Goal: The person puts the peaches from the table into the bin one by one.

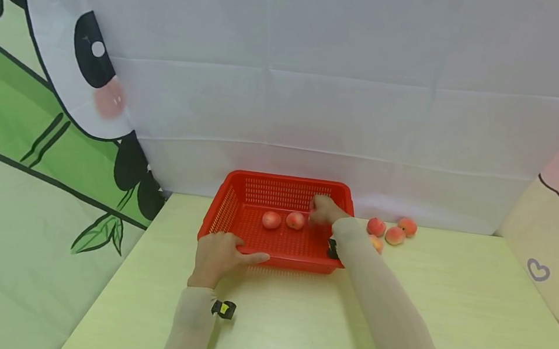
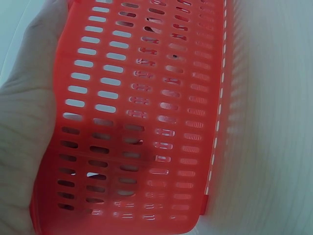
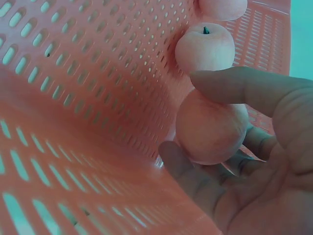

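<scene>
A red perforated plastic basket [image 1: 294, 264] stands on the table by the back wall. My left hand [image 1: 218, 255] grips its front left corner, thumb along the front rim; the left wrist view shows the palm against the basket's slotted side. Inside the basket, at its right side, my right hand [image 1: 326, 210] holds a peach [image 3: 210, 129] between thumb and fingers, clearest in the right wrist view. Two more peaches sit on the basket floor: one left of centre [image 1: 271, 220] and another [image 1: 295, 220] closer to the right hand.
Several peaches [image 1: 395, 236] lie on the table just right of the basket, one of them partly hidden by the right sleeve [image 1: 377, 281]. A pale cloth backdrop [image 1: 340, 117] rises behind the table [image 1: 285, 334], with printed panels at both sides.
</scene>
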`<state>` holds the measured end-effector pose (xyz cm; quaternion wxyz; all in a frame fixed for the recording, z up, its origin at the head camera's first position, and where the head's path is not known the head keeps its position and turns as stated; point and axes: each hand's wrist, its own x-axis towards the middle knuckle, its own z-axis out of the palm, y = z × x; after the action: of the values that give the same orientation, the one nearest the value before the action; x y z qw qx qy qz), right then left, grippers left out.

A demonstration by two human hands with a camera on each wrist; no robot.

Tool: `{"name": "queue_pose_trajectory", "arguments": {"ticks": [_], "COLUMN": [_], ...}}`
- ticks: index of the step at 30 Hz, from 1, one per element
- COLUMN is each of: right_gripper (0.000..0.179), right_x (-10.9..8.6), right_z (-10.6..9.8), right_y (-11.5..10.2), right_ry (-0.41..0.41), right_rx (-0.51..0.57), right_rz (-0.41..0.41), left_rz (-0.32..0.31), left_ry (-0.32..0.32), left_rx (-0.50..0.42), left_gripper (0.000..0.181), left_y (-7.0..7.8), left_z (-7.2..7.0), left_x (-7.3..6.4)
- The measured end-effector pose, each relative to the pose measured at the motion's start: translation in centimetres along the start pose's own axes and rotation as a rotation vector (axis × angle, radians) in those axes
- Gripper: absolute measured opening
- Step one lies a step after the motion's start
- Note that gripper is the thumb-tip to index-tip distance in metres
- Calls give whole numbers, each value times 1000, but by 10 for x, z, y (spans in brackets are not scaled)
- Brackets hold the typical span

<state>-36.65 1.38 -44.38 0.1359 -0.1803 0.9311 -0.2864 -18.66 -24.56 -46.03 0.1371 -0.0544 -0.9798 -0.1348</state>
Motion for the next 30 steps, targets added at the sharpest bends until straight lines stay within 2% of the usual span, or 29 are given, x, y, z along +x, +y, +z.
{"name": "queue_pose_trajectory", "arguments": {"ticks": [5,8,13,25,30], "right_gripper": [17,22,30,31,30], "right_x": [0,-1,-3,-1,-2], "right_z": [1,1,0,1,0], "right_y": [-1,-2,-4,-3,-2], "right_ry": [-35,-72,-104,-129,-141], "right_rx": [30,73,106,91,41], "right_rz": [44,100,144,151,123], "left_rz": [-2,-3,-1,3,-2], "left_ry": [-5,-3,2,11,3], "left_rx": [-6,-8,-10,-8,-5], "left_gripper": [78,78,78,78,79], "left_y": [1,1,0,-1,0], "left_z": [0,0,0,1,1], "left_x": [0,1,1,-1,0]}}
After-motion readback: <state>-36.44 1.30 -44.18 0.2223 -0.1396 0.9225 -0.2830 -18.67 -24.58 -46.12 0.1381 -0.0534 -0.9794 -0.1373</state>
